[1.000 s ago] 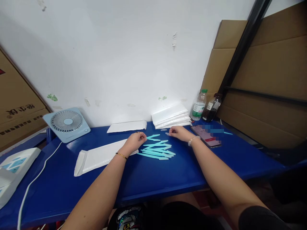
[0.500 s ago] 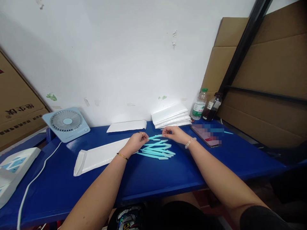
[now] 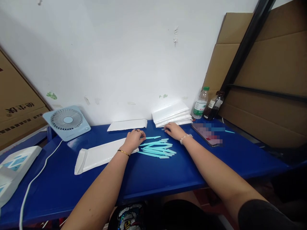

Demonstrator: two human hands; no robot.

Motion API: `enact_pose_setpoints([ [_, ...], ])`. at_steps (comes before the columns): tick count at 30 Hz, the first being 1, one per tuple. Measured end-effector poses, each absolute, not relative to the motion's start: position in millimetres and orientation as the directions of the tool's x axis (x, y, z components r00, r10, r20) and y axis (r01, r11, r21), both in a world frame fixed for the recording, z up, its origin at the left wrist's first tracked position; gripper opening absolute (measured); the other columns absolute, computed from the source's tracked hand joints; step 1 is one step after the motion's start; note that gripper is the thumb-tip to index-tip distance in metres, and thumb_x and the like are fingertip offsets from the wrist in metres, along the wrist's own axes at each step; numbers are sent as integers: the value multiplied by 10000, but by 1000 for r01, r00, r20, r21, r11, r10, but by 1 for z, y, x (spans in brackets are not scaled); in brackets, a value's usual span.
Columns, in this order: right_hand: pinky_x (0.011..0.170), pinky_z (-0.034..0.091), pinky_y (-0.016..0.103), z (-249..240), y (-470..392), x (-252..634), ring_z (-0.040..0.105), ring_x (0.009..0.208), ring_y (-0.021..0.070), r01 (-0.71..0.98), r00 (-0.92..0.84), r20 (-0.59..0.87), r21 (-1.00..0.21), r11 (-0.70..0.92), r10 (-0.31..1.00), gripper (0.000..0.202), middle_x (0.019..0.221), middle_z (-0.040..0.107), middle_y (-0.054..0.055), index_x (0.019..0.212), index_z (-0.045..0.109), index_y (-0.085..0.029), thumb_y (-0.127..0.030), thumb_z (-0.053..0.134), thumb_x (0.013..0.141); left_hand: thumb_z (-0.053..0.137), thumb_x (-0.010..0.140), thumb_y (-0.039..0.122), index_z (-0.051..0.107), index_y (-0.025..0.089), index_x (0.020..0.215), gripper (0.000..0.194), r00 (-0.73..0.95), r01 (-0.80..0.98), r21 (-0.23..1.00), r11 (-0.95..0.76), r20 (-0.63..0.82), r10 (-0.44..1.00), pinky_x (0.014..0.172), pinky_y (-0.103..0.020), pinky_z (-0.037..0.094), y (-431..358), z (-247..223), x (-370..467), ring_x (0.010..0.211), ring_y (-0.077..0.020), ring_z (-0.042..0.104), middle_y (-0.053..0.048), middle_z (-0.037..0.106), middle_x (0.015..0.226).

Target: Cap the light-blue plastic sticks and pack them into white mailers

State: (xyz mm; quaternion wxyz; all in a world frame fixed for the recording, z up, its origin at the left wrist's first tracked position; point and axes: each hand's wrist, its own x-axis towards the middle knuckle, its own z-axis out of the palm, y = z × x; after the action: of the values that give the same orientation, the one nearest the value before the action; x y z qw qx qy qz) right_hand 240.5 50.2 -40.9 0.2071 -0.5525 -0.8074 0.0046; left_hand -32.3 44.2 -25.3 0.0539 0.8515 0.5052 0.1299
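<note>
Several light-blue plastic sticks with pale tips (image 3: 157, 150) lie fanned out in a pile on the blue table (image 3: 163, 179). My left hand (image 3: 135, 140) is closed on one blue stick (image 3: 153, 137), which points right above the pile. Under and beside that hand a white padded envelope (image 3: 103, 155) lies flat. My right hand (image 3: 174, 131) rests beyond the pile, its fingers bent at a small translucent piece by the stack of white envelopes (image 3: 171, 115). Whether its fingertips hold that piece is too small to tell.
Another white envelope (image 3: 127, 125) lies by the wall. A blue fan (image 3: 67, 121) and a white device (image 3: 18, 169) with a cable stand left. At right are a phone (image 3: 206, 135), a green-capped bottle (image 3: 200, 103) and a dark bottle (image 3: 214, 106). Cardboard leans at both sides.
My right hand has let go of the blue stick's tip and moved slightly up toward the envelope stack. My left hand has shifted a little left with the stick.
</note>
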Motion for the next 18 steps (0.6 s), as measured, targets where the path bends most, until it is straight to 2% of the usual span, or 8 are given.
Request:
enact_pose_setpoints([
  [2,748,417,277,-41,50,236,553,846,187,901,-303,307,-216,376,902,105,905,601,80,853,635,-173,-232,548,848,545,803,350,645,238,850,157,450,851,224,-475,153,880,802,-331,397,45,-25,-32,940,-224,559,-31,647,914],
  [5,699,406,261,-40,47,234,545,781,167,900,-305,281,-228,372,910,111,883,586,71,803,602,-171,-262,557,848,545,801,346,628,226,800,146,446,845,254,-471,153,882,776,-307,389,45,-24,-32,920,-219,564,-27,650,856],
  [11,657,388,249,-36,42,241,530,727,151,846,-330,216,-364,389,919,16,851,588,51,809,573,-179,-194,576,809,493,823,371,602,221,804,187,421,785,402,-471,211,882,715,-285,382,42,-21,-31,766,-187,588,-8,656,791],
  [18,636,368,239,-34,39,242,522,684,147,807,-406,268,-344,480,874,130,802,604,31,903,592,-196,-134,541,800,471,818,403,574,217,836,213,390,650,590,-479,283,876,656,-254,390,41,-23,-31,722,-155,568,2,632,793],
])
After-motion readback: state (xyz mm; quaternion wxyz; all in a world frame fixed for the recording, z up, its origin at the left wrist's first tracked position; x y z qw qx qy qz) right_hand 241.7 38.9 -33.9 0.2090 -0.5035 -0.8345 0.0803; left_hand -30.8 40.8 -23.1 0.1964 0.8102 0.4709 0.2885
